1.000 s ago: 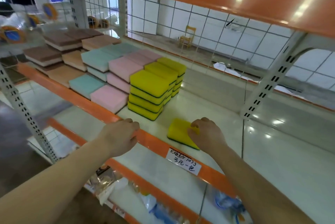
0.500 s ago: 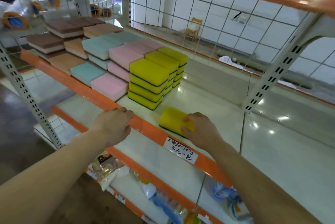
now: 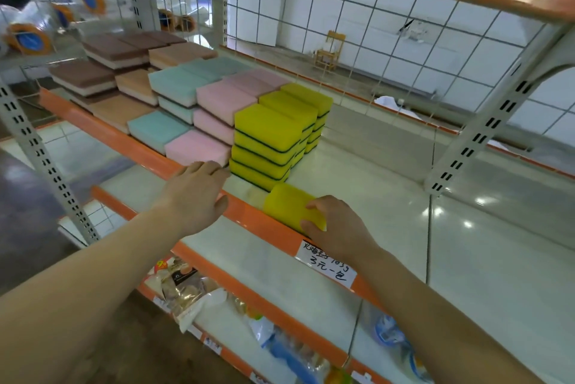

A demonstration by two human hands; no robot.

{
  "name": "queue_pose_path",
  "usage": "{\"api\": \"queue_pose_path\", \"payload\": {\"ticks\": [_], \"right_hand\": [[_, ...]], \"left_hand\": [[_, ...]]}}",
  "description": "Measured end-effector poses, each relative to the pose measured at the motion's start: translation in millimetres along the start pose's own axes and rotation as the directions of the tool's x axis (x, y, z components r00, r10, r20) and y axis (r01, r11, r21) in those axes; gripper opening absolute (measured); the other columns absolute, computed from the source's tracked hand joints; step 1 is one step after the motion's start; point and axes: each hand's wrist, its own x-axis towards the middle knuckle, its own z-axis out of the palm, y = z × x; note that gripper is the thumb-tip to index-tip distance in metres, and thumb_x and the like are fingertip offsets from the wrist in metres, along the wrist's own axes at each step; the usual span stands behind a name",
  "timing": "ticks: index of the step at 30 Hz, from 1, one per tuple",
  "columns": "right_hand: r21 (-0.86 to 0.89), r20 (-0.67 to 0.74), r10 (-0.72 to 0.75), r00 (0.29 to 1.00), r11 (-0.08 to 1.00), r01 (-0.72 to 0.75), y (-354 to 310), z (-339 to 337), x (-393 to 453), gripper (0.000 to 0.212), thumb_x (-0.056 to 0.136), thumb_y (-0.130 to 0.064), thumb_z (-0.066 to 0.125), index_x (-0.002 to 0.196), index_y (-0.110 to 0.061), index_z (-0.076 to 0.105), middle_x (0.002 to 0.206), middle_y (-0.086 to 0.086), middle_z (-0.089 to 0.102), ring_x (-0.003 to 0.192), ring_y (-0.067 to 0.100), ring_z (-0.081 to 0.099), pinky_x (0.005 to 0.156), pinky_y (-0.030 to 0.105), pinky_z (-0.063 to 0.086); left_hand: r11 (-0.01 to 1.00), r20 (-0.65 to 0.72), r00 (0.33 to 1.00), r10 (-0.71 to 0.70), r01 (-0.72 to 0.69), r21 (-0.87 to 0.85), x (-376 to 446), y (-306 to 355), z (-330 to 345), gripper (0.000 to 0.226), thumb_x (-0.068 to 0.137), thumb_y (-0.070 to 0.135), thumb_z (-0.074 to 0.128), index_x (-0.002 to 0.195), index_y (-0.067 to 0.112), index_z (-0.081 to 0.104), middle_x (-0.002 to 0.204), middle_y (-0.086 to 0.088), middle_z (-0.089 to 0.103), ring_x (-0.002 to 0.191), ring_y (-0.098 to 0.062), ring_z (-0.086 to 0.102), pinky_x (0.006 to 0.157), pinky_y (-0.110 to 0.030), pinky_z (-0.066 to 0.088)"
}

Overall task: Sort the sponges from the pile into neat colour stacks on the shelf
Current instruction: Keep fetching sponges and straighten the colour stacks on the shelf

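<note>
My right hand (image 3: 337, 226) grips a loose yellow sponge (image 3: 287, 204) by its near right corner, at the shelf's front edge. Just behind it stand yellow sponge stacks (image 3: 267, 144) with dark green undersides. Left of them come pink stacks (image 3: 222, 102), then teal stacks (image 3: 175, 83), tan ones (image 3: 137, 85) and brown ones (image 3: 84, 75). My left hand (image 3: 196, 194) lies with straight fingers on the orange front rail (image 3: 249, 218), in front of the lowest pink sponge (image 3: 197, 147).
The white shelf board (image 3: 373, 184) runs right of the yellow stacks. A wire mesh back (image 3: 357, 41) and a slotted upright (image 3: 485, 122) bound it. A handwritten price label (image 3: 326, 262) hangs on the rail. Packaged goods (image 3: 186, 290) lie on the lower shelf.
My right hand has slid the loose yellow sponge left, closer to the yellow stacks. My left hand has opened its fingers and stayed on the rail. The camera has moved nearer.
</note>
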Motion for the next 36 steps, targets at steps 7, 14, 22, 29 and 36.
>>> {"api": "queue_pose_path", "payload": {"ticks": [7,14,22,29,36], "right_hand": [[-0.041,-0.028,0.118,0.993,0.992,-0.119,-12.9,6.3,-0.3,0.043,0.094,-0.039,0.05,0.131,-0.017,0.052,0.128,0.004,0.048,0.118,0.02,0.046,0.095,0.026,0.037],[0.011,-0.11,0.264,0.958,0.964,-0.264,-30.9,14.5,-0.7,0.042,0.094,-0.036,0.051,0.131,-0.016,0.053,0.133,0.003,0.048,0.12,0.02,0.045,0.098,0.028,0.038],[0.053,-0.206,0.359,0.91,0.933,-0.356,-46.9,22.2,-6.0,0.037,0.094,-0.03,0.051,0.127,-0.015,0.056,0.133,0.001,0.052,0.121,0.019,0.046,0.097,0.026,0.035],[0.023,-0.214,0.361,0.908,0.931,-0.364,-53.9,19.4,-5.2,0.034,0.096,-0.029,0.049,0.127,-0.016,0.057,0.13,0.0,0.054,0.12,0.018,0.046,0.094,0.02,0.031],[0.031,-0.172,0.357,0.918,0.933,-0.357,-50.4,18.8,-3.8,0.031,0.095,-0.026,0.051,0.123,-0.015,0.059,0.127,0.001,0.055,0.117,0.02,0.048,0.092,0.02,0.032]], "left_hand": [[0.955,-0.169,0.94,0.295,-0.291,0.05,28.7,-25.5,8.8,0.041,0.078,0.027,0.068,0.111,0.004,0.066,0.114,-0.017,0.064,0.099,-0.034,0.065,0.08,-0.045,0.053],[0.847,-0.171,0.829,0.532,-0.522,0.101,51.4,-40.1,15.0,0.056,0.08,0.034,0.035,0.121,0.004,0.06,0.131,-0.014,0.056,0.121,-0.027,0.047,0.1,-0.039,0.037],[0.798,-0.163,0.782,0.601,-0.581,0.157,69.8,-50.2,26.4,0.077,0.062,0.029,0.082,0.128,0.001,0.054,0.136,-0.015,0.051,0.121,-0.033,0.053,0.101,-0.038,0.024],[0.782,-0.134,0.772,0.621,-0.6,0.167,76.4,-44.7,17.4,0.08,0.068,0.034,0.08,0.133,0.0,0.048,0.142,-0.017,0.044,0.127,-0.031,0.048,0.099,-0.044,0.042],[0.807,-0.068,0.804,0.591,-0.588,0.062,83.3,-41.5,28.7,0.071,0.094,0.036,0.05,0.149,0.011,0.013,0.158,-0.008,0.004,0.145,-0.024,0.009,0.116,-0.036,0.011]]}}
